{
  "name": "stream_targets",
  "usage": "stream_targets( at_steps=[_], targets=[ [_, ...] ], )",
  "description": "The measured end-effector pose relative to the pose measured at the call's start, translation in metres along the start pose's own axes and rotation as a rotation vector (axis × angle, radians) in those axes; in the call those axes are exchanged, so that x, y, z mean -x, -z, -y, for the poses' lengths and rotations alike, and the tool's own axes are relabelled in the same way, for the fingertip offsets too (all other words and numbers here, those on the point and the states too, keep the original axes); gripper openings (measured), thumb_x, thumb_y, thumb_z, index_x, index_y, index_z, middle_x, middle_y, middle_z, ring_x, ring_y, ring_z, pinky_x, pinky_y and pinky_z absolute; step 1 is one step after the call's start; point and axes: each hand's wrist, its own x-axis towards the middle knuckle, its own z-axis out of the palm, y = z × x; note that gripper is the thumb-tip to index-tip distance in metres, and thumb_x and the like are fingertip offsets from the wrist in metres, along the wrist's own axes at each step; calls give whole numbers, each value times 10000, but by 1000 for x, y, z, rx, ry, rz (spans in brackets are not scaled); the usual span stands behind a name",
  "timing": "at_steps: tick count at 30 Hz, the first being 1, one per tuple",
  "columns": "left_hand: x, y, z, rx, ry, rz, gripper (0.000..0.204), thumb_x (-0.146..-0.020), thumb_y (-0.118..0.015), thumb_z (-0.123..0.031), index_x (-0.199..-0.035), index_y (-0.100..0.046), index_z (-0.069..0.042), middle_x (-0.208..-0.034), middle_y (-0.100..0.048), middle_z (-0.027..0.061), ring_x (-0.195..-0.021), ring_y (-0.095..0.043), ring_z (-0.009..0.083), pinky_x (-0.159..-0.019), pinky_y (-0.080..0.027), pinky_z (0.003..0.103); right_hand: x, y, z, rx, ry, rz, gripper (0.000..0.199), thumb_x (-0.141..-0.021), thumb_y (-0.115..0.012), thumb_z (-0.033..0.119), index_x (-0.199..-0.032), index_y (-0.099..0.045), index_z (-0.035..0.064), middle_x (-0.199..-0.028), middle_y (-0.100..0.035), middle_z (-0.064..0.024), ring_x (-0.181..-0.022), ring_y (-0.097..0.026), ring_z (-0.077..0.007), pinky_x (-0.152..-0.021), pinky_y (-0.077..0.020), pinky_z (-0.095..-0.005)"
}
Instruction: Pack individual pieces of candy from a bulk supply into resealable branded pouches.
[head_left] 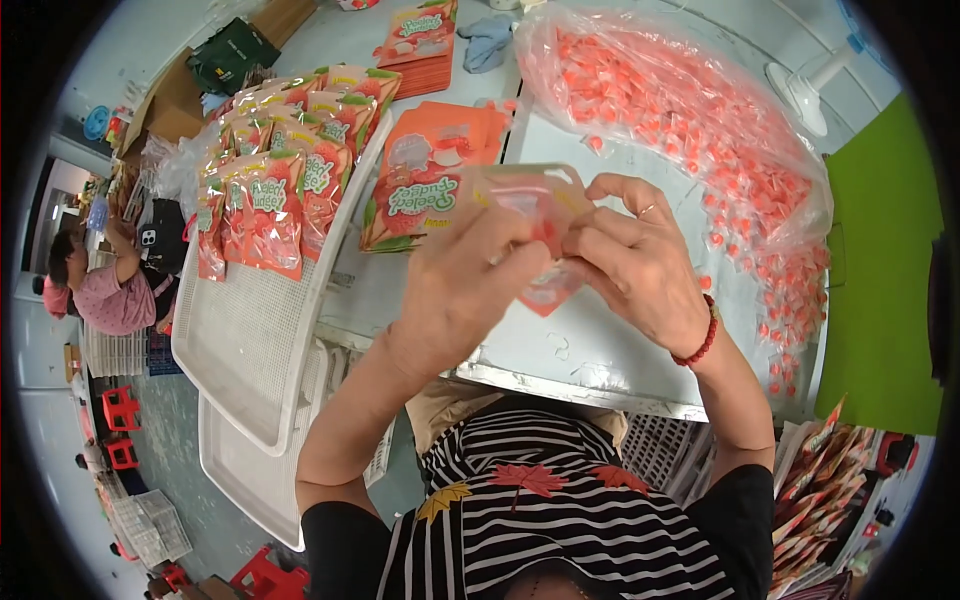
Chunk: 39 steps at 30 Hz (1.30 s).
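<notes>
Over the table, a small pink-and-red pouch (543, 297) with a see-through window hangs between my two hands, partly blurred by motion. My left hand (455, 275) has its fingers curled closed on the pouch's left side. Opposite it, my right hand (640, 265) pinches the pouch, a ring and a red bead bracelet showing on that side. My fingers hide much of the pouch's middle. Just beyond my left hand lie fanned flat pouches (405, 170) of the same printed kind. Small wrapped red candies (745, 200) are spread along the right of the table.
A large see-through bag (660, 85) of candies lies at the far right. Filled pouches (270, 200) stand in rows on a white tray (250, 330) at left. Behind are a pouch stack (415, 75) and a blue cloth (486, 42). A green panel (885, 270) borders the right.
</notes>
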Motion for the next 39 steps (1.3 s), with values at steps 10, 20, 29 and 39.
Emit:
stream_targets(
  at_steps=[10,20,29,39],
  targets=[
    [50,-5,32,1329,841,0,672,-692,-785,-55,-1290,-485,5,-1142,-614,69,-1007,-601,148,-854,-504,298,-4,19,15,-111,159,38,146,-626,-738,87,-731,-639,64,-785,-612,-19,-952,-576,-257,-839,-411,-415],
    [53,-13,26,1117,812,-104,177,-908,-620,-129,-975,-703,11,-782,-640,-38,-692,-512,6,-609,-432,188,-6,22,25,-17,15,261,300,-669,-790,222,-858,-674,20,-876,-627,-74,-831,-576,-245,-916,-385,-433],
    [56,-2,21,1131,743,-126,186,-908,-620,-118,-1031,-678,8,-868,-665,-9,-741,-556,22,-651,-463,190,-2,8,8,-348,-413,318,154,-782,-740,66,-877,-642,-6,-797,-643,-77,-711,-644,-177,-667,-508,-278],
    [59,-9,8,1047,759,-223,158,-901,-612,-71,-1002,-665,38,-826,-678,17,-730,-581,39,-638,-486,207,-13,10,23,-443,-678,489,250,-785,-765,135,-919,-621,-19,-729,-635,-100,-683,-627,-116,-560,-474,-278]
  ],
)
